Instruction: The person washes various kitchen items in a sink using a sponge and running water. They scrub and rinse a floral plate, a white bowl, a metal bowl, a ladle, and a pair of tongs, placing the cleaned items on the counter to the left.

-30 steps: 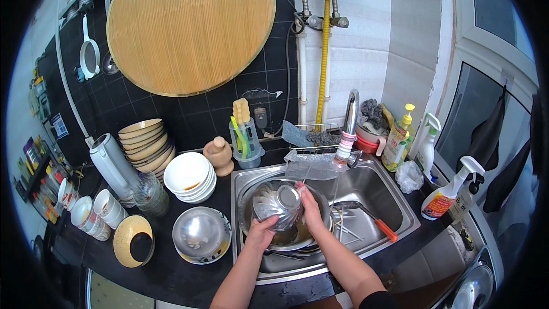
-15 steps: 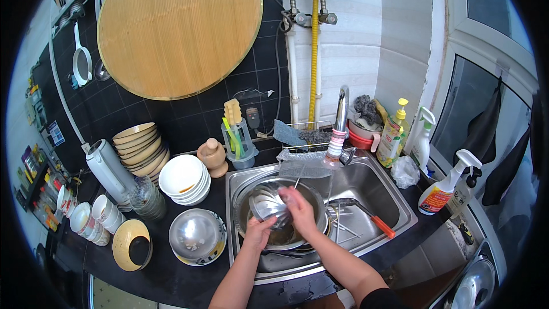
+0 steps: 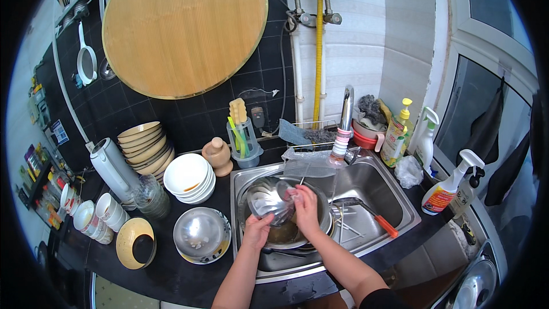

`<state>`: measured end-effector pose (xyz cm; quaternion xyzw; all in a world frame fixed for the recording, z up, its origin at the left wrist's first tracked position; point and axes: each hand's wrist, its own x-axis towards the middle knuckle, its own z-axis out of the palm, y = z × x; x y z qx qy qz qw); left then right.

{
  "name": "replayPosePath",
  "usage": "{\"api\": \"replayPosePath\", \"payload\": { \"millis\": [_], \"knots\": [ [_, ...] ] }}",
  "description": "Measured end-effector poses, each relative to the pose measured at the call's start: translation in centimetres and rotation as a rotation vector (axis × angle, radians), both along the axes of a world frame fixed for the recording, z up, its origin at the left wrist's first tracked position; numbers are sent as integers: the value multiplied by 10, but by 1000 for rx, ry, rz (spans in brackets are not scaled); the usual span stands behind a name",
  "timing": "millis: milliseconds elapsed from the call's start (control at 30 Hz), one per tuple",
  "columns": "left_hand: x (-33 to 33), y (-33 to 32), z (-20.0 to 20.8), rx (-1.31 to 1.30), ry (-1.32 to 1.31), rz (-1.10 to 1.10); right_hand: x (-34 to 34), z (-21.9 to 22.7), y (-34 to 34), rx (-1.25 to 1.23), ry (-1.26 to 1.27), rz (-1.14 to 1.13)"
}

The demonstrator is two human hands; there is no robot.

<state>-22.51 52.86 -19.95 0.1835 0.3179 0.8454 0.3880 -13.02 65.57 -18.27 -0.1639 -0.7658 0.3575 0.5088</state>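
Observation:
Over the left basin of the steel sink (image 3: 274, 279) I hold a shiny, see-through fluted bowl (image 3: 264, 201) tilted on its side, its short foot toward the right. My left hand (image 3: 257, 232) is closed on the lower rim. My right hand (image 3: 306, 210) grips the bowl by its foot, fingers curled around it. Just below is a large metal basin (image 3: 327, 217) with murky water in it, resting on other dishes in the sink. Water runs in a thin stream from the tap (image 3: 348, 109) to the right of the bowl.
An orange-handled utensil (image 3: 384, 226) and several white sticks lie in the right basin. Left of the sink stand white bowls (image 3: 186, 174), a metal bowl on a plate (image 3: 200, 232), a wooden mortar (image 3: 217, 154) and stacked bowls (image 3: 143, 143). Spray bottles (image 3: 452, 186) line the right edge.
The bowl has turned in my hands, so its foot now shows at the right. My right hand has shifted to that foot. The whole view has moved slightly.

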Motion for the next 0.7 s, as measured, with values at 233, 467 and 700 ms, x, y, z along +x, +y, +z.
{"api": "replayPosePath", "payload": {
  "millis": [233,467,700],
  "knots": [
    [3,-3,5,-61,161,-22,4,7,-5,37,17,58],
    [0,-2,2,-48,138,-3,3,4,-5,-35,20,69],
    [1,10,-19,-136,295,124,-5,43,-38,576,-175,277]
  ]
}}
